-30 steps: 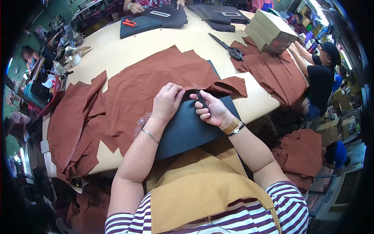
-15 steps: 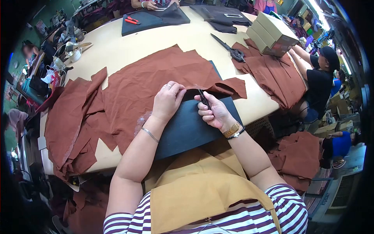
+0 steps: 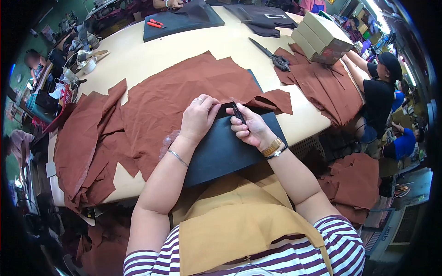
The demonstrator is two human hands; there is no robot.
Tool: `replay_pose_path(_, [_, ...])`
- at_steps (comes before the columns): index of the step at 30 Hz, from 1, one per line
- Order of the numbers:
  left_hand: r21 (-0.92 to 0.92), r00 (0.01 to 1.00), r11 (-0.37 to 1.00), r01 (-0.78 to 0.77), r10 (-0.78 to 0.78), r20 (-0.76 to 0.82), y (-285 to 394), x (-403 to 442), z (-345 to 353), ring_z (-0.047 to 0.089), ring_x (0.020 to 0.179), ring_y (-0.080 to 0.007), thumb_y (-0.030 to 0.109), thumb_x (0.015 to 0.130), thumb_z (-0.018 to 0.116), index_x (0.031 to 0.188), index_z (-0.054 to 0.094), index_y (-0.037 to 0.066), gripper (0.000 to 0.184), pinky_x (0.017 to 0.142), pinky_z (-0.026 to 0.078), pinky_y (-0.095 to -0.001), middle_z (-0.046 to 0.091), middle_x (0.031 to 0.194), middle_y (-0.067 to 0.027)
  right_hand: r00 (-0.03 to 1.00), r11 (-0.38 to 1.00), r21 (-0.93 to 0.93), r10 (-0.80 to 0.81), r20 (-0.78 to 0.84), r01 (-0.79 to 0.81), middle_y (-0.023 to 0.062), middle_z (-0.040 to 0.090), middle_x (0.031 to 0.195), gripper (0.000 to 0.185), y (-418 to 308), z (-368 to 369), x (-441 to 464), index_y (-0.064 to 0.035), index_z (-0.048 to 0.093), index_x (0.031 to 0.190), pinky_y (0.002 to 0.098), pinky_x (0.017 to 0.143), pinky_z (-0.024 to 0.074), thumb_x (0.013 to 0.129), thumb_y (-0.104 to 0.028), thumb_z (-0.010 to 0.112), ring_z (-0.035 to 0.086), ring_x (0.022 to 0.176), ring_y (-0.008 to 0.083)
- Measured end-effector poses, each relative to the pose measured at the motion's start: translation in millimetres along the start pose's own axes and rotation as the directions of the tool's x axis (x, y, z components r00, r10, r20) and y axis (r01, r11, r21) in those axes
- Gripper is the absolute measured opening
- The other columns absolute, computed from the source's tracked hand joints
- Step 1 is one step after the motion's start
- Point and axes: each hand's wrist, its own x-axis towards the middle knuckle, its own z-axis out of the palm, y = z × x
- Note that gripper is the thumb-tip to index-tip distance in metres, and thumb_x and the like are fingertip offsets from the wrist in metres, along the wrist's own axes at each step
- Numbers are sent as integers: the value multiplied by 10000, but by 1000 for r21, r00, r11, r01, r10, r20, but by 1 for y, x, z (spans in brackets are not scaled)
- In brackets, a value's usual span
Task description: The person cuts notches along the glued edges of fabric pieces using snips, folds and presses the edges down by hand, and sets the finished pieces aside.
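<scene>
A large piece of rust-brown fabric (image 3: 184, 87) lies spread over the table and partly over a dark board (image 3: 221, 147). My left hand (image 3: 200, 115) pinches the fabric's near edge, thumb and fingertips together. Just to its right, my right hand (image 3: 251, 126) is closed around small black thread snips (image 3: 238, 112). Their tips point away from me, close to the fabric edge. Whether the blades touch the cloth I cannot tell.
More brown fabric (image 3: 83, 147) is heaped at the left. Large black scissors (image 3: 271, 55) lie beyond my right hand, near cardboard boxes (image 3: 320, 39) on a fabric stack (image 3: 322, 92). A red-handled tool (image 3: 155, 23) rests on a far dark board (image 3: 184, 27). A co-worker (image 3: 382, 83) reaches in from the right.
My right hand and the snips have shifted slightly left, closer to my left hand. My left hand stays on the fabric edge. The far person's hands have moved at the top.
</scene>
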Motion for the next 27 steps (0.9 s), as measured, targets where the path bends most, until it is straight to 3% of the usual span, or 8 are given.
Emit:
replay_pose_path(12, [-12, 999, 999, 32, -31, 14, 1, 0, 1, 639, 836, -258, 165, 878, 666, 870, 653, 79, 88, 715, 533, -384, 629, 873, -58, 993, 990, -102, -103, -54, 97, -41, 424, 662, 330, 12, -2, -7, -74, 531, 1109, 171, 398, 260, 1045, -387, 450, 334, 484, 28])
replay_pose_path(18, [18, 1000, 1000, -4, 4, 2, 1, 0, -2, 643, 816, -245, 147, 880, 675, 888, 659, 63, 85, 695, 533, -363, 636, 874, -58, 1000, 998, -66, 4, 13, -4, -34, 454, 675, 365, 5, -7, -2, -70, 538, 1135, 167, 398, 266, 1029, -413, 473, 354, 488, 31])
replay_pose_path(27, [9, 999, 1000, -22, 22, 41, 0, -1, -1, 638, 825, -260, 164, 867, 675, 849, 649, 76, 94, 720, 529, -382, 628, 859, -66, 993, 990, -102, -105, -49, 100, -30, 452, 675, 324, 14, 0, -6, -71, 533, 1102, 171, 400, 257, 1048, -379, 447, 343, 484, 28])
